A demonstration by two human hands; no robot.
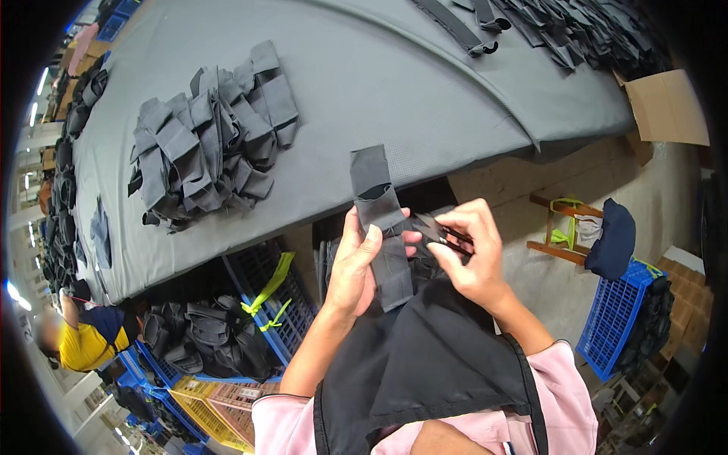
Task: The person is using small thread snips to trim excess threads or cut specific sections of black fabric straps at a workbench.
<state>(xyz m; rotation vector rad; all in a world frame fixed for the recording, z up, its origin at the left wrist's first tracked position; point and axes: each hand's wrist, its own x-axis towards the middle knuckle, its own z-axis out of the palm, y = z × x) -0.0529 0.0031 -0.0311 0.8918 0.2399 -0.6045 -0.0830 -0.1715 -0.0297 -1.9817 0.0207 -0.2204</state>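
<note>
My left hand (350, 274) is closed on a dark grey fabric strip (371, 170), with the thumb across its front and some fingertips showing at the strip's right edge. A fold or pocket-like opening crosses the strip above the thumb, and loose threads hang from it. In my right hand (480, 258) is a pair of small thread snips (431, 229), black-handled, their blades pointing left toward the strip's edge. Whether the blades touch the cloth I cannot tell. Both hands are over my black apron (425, 353), just off the near table edge.
A pile of similar grey strips (205, 140) lies on the cloth-covered table (326, 76). More strips (561, 26) heap at the far right, near a cardboard box (667, 106). Blue crates (610, 326), a wooden stool (553, 227) and a person in yellow (91, 341) stand around.
</note>
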